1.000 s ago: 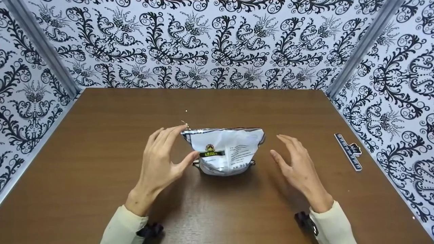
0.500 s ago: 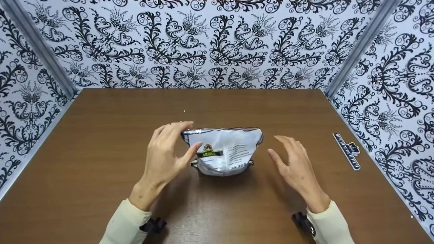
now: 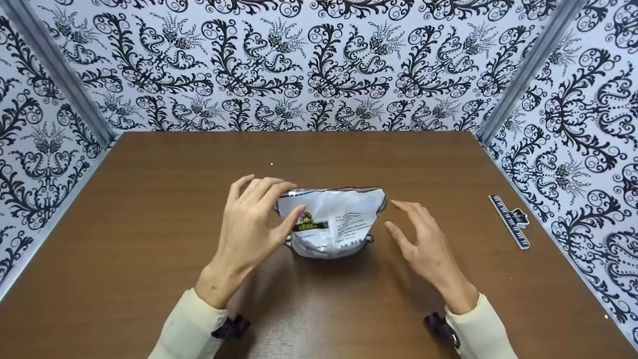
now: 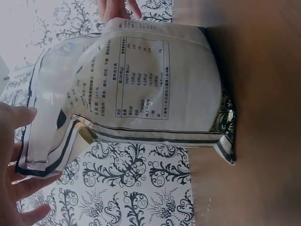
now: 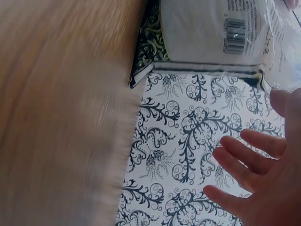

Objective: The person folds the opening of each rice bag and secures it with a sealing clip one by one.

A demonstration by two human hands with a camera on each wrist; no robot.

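A white plastic food bag [image 3: 331, 224] stands upright on the table, its top edge flat and leaning towards the person. Printed text and a table of figures show on the bag [image 4: 146, 80] in the left wrist view. My left hand [image 3: 254, 219] is around the bag's upper left corner, thumb on the near side and fingers beyond the edge; a firm pinch is not visible. To the right of the bag, my right hand [image 3: 426, 247] has loosely bent fingers and holds nothing. In the right wrist view, the right hand [image 5: 268, 174] is beside the bag's barcode side.
A clip with a piano-key pattern [image 3: 511, 222] lies near the right edge of the brown wooden table [image 3: 149, 224]. Black-and-white patterned panels [image 3: 319, 65] enclose the back and sides.
My left hand has moved right, from beside the bag to around its upper left corner. My right hand has moved left, closer to the bag. The bag stays put.
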